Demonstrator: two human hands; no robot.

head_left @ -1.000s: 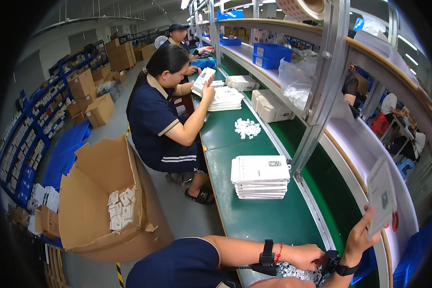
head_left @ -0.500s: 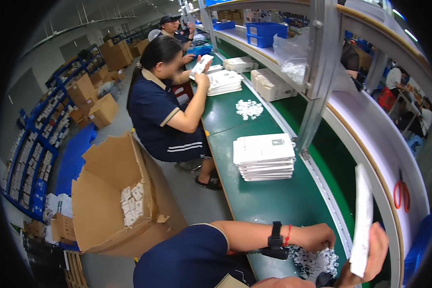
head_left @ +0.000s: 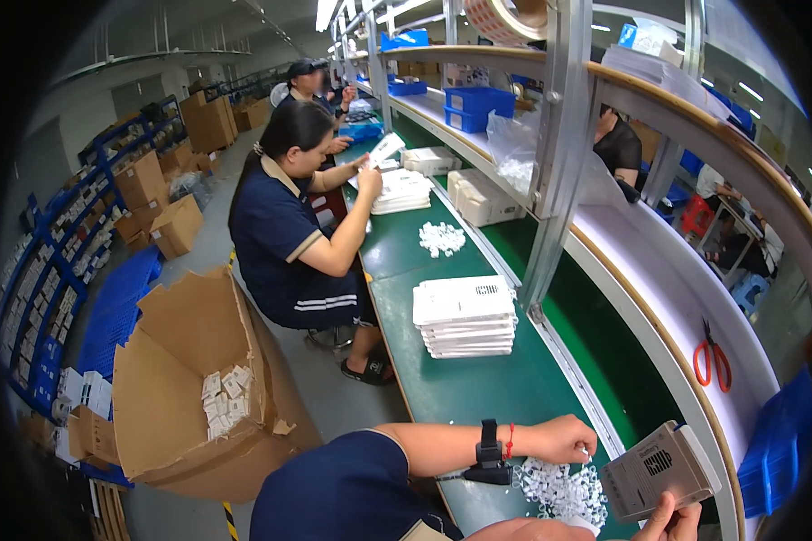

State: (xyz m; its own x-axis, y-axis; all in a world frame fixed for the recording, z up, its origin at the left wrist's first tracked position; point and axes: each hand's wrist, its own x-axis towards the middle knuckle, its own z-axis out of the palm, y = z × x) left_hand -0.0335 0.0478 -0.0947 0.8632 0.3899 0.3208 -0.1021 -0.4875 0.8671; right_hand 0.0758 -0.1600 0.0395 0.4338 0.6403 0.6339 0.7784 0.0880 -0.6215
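My left hand (head_left: 564,439), with a black band and a red string at its wrist, is closed in a pinch above a pile of small white plastic pieces (head_left: 564,491). A small white piece shows at its fingertips. In my right hand (head_left: 672,521) is a flat white box (head_left: 660,471), gripped by its lower edge and tilted, its printed face toward me. The box is right of the pile, apart from my left hand. Farther along the green table (head_left: 478,397) lies a neat stack of similar flat white boxes (head_left: 465,316).
A co-worker (head_left: 289,216) sits at the table's far part, holding a white box beside another stack. A second small pile of white pieces (head_left: 442,239) lies between us. On the left stands a large open carton (head_left: 180,334). Red-handled scissors (head_left: 713,361) hang by the right shelf.
My right hand has turned the box from edge-on to show its printed face and lowered it. My left hand has risen slightly from the pile with a small piece. The view has shifted.
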